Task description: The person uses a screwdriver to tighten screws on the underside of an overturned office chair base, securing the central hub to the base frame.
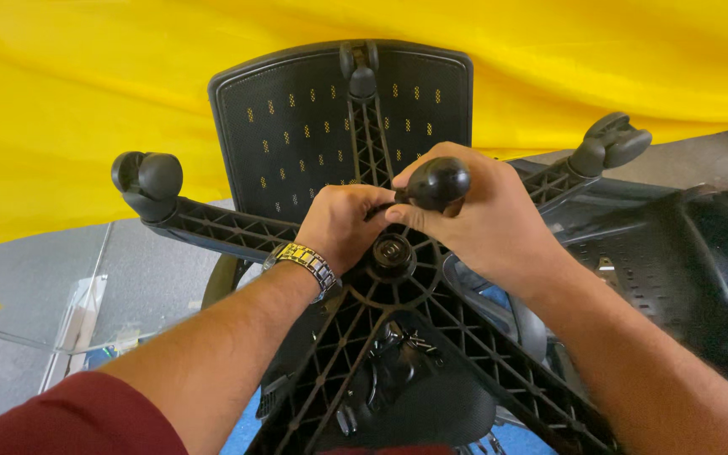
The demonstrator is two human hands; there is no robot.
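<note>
An upturned office chair lies below me, its black star base ribbed and facing up. My right hand grips a black caster wheel just above the hub. My left hand, with a metal watch on the wrist, closes on the same caster from the left. Other casters sit on the arms at the left, top and right.
The chair's black mesh backrest lies beyond the base. A yellow cloth fills the background. Another black plastic chair part lies at the right. Grey floor with a clear sheet shows at the left.
</note>
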